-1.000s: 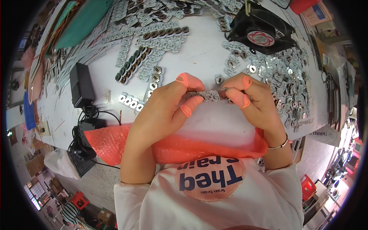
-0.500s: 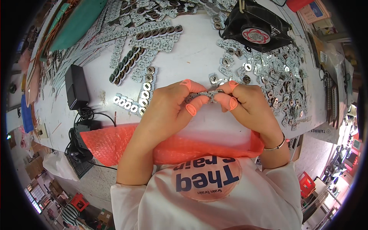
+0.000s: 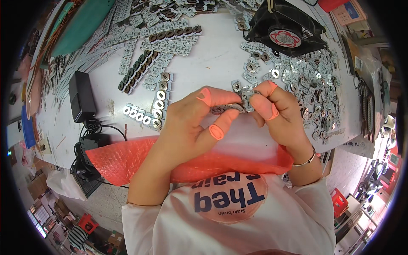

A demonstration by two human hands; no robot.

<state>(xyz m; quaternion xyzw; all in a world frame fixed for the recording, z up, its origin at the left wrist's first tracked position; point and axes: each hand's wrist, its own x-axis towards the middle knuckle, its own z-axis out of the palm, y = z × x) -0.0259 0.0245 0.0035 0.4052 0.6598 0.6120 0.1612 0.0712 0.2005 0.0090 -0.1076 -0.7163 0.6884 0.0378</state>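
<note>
Orange finger cots cover the thumbs and forefingers of both my hands. My left hand (image 3: 185,114) pinches a strip of small circuit boards (image 3: 227,109), held roughly level above the white table. Between the thumb and forefinger of my right hand (image 3: 282,117) is a small circuit board piece (image 3: 247,98), tilted upright against the strip's right end. Whether the two pieces are still joined is hard to see. Just beyond my fingers lies a loose board with a round metal part (image 3: 236,86).
Many loose circuit boards (image 3: 316,102) are heaped at the right, below a black fan (image 3: 287,32). Board strips with round dark parts (image 3: 138,72) lie at the left, near a black power adapter (image 3: 82,97). Red bubble wrap (image 3: 123,159) covers the table's near edge.
My right hand has rotated, turning its board piece from level to upright. The right thumb has risen and my left fingers have spread a little along the strip.
</note>
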